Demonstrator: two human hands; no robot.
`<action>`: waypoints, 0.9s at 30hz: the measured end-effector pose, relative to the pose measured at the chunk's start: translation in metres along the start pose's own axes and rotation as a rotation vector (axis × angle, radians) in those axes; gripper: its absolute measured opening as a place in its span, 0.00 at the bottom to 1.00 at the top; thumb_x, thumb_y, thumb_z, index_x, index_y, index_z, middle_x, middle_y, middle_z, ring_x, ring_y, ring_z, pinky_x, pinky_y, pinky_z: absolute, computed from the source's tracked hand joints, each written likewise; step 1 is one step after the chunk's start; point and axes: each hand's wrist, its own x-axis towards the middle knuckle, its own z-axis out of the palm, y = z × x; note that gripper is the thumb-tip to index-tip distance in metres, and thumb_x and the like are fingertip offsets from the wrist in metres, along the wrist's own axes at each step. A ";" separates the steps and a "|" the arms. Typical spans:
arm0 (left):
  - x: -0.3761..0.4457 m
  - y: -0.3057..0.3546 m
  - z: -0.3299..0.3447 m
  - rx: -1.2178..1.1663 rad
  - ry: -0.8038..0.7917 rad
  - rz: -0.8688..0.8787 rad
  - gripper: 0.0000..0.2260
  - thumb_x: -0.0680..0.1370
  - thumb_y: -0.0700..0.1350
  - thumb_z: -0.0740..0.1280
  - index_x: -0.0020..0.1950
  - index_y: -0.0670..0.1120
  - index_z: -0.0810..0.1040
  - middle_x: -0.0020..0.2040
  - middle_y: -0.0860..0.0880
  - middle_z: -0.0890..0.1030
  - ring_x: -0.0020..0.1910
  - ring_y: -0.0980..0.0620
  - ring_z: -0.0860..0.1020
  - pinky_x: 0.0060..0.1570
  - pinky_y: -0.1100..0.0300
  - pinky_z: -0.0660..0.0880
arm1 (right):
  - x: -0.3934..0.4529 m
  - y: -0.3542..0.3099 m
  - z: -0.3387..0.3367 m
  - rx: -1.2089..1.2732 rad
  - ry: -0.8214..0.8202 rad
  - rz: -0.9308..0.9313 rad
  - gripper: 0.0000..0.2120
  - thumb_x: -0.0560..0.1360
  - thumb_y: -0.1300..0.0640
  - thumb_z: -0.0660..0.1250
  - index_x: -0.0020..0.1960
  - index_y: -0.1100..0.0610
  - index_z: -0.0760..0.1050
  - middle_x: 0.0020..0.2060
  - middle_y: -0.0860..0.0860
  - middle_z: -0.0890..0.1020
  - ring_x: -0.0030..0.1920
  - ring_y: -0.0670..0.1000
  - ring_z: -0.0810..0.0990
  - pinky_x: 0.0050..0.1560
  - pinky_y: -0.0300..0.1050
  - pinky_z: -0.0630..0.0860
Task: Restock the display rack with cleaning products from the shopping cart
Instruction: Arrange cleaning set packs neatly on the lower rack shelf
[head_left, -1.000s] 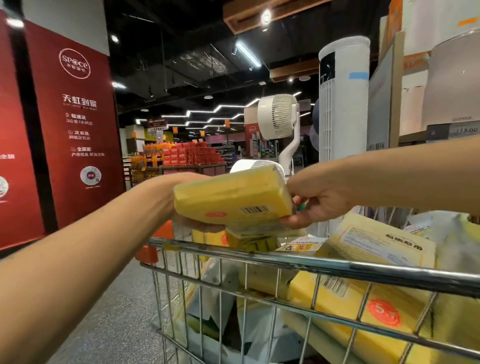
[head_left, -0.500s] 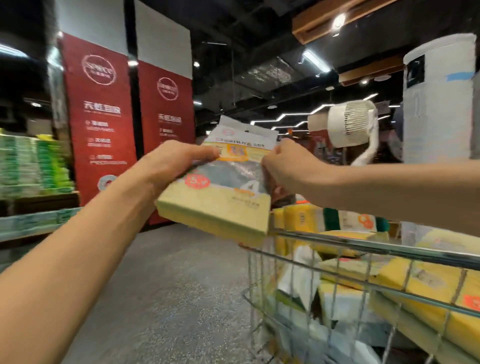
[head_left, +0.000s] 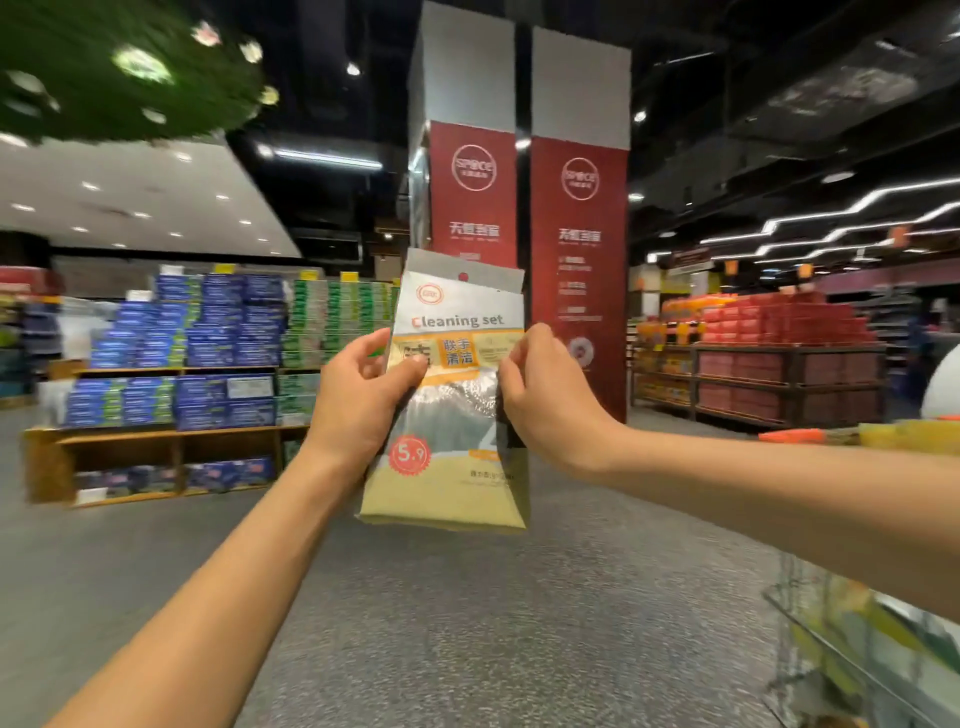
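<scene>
Upright pack (head_left: 447, 415) labelled "Cleaning set", sticker seemingly "5.9", left hand (head_left: 358, 400) and right hand (head_left: 545, 400) gripping its sides

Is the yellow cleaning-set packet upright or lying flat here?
Upright: the yellow cleaning-set packet has its header card on top and its printed front facing the camera, gripped at its sides by left hand and right hand.

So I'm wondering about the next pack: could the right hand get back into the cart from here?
Probably, once it lets go: the right hand now grips the cleaning set pack with the left hand, but the shopping cart is close beneath that forearm, nothing between.
</scene>
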 end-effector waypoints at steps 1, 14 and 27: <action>-0.004 -0.003 -0.011 0.014 0.040 0.005 0.19 0.76 0.38 0.67 0.66 0.39 0.71 0.53 0.43 0.82 0.47 0.50 0.82 0.40 0.62 0.80 | -0.001 -0.005 0.010 0.032 -0.004 -0.032 0.03 0.80 0.59 0.55 0.49 0.58 0.63 0.47 0.55 0.72 0.42 0.49 0.69 0.36 0.40 0.63; -0.115 -0.023 -0.137 0.270 0.580 0.061 0.19 0.75 0.36 0.67 0.66 0.40 0.71 0.56 0.43 0.80 0.55 0.48 0.80 0.53 0.56 0.78 | -0.072 -0.065 0.158 0.432 -0.116 -0.293 0.05 0.78 0.59 0.60 0.46 0.56 0.63 0.43 0.51 0.69 0.36 0.46 0.65 0.38 0.40 0.61; -0.261 -0.081 -0.203 0.605 0.978 -0.074 0.22 0.75 0.37 0.68 0.66 0.52 0.68 0.62 0.52 0.76 0.60 0.56 0.75 0.61 0.58 0.73 | -0.211 -0.098 0.285 0.825 -0.450 -0.067 0.10 0.76 0.64 0.62 0.56 0.59 0.66 0.49 0.52 0.72 0.49 0.54 0.75 0.49 0.43 0.71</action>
